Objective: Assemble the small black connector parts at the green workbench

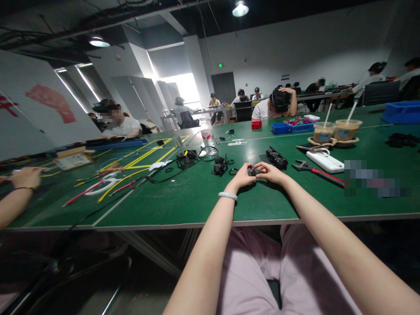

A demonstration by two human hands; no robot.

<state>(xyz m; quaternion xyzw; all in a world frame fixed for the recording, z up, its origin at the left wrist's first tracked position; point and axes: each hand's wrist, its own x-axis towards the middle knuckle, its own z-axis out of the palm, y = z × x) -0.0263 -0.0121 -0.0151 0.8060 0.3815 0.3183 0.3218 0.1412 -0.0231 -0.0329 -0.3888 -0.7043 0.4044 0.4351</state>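
Where fingers [263,167] partly cover it, small black part [251,172], details unclear

Wears a smooth, rounded, pale whitish-green bangle [227,196] around the left wrist [231,189], near the centre of the frame. Shows bare forearms [204,258], tapering toward the wrists, in the lower half. Wears loose, plain, pale pink-lilac cloth trousers [246,273] at lower centre, softly creased and shaded in the folds.
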